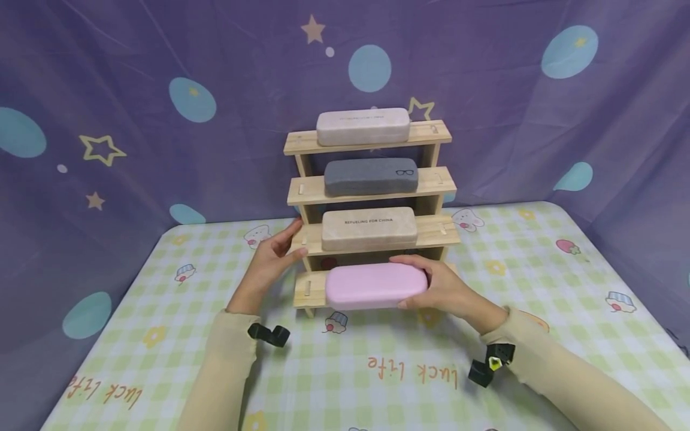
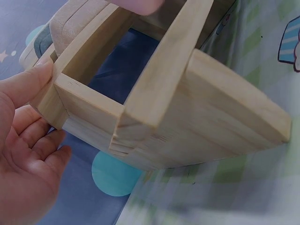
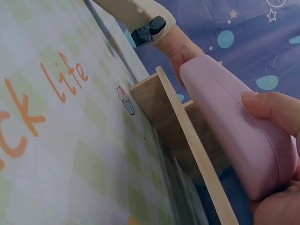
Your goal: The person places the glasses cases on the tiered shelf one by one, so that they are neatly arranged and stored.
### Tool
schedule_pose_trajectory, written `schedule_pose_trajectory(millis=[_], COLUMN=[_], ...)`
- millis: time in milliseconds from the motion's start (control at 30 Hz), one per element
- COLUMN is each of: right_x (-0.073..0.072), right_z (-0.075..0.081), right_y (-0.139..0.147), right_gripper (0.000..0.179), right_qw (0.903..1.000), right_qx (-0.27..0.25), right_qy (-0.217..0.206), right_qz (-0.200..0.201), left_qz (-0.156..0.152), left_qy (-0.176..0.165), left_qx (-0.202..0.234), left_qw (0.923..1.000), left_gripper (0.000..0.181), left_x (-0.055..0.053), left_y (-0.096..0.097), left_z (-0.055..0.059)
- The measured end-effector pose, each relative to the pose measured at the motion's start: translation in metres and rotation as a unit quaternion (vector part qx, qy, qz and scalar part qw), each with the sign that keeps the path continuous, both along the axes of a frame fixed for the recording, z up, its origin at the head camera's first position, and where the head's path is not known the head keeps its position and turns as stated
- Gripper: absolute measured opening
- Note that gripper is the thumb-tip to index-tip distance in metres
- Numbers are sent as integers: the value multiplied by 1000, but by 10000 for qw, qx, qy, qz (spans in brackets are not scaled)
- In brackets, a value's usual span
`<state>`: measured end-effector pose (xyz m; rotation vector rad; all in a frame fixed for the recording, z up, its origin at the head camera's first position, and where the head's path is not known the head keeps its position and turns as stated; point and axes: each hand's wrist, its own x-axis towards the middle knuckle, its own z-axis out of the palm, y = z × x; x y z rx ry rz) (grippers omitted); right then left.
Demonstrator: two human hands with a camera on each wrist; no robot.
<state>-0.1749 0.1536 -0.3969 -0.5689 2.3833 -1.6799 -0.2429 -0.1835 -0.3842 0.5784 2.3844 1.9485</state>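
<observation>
My right hand [image 1: 450,288] grips the right end of a pink glasses case [image 1: 372,286], thumb on the near side and fingers on the far side. The case lies lengthwise close over the lowest board of a four-tier wooden stand [image 1: 309,291]. In the right wrist view the thumb presses near the seam of the case [image 3: 229,117], which looks closed. At the stand's left side, my left hand [image 1: 269,258] holds the end of the second board from the bottom; the left wrist view shows the thumb on its edge [image 2: 58,101] and the other fingers curled behind.
Above, the tiers carry a beige glasses case [image 1: 369,230] with lettering, a grey one [image 1: 372,178] with a glasses print, and a pale one [image 1: 363,127] on top. A checked cloth [image 1: 188,323] covers the table; a purple curtain [image 1: 242,54] hangs behind the stand.
</observation>
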Motion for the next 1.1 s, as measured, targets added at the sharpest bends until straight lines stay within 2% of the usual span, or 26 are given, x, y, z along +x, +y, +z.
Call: schedule_pose_trajectory(millis=[600,1100], right_x=[-4,-8], right_z=[-3,-3], right_y=[-3,-3], right_gripper=[77,78], right_qw=[9999,9990], right_qx=[80,292], right_qy=[3,305], right_qz=[88,107], left_qz=[22,-2], left_qy=[7,-55], left_qx=[-114,-40], left_qw=[9999,10000], left_gripper=[61,62], left_x=[0,-1], left_y=[-2,-2], left_z=[-1,-1])
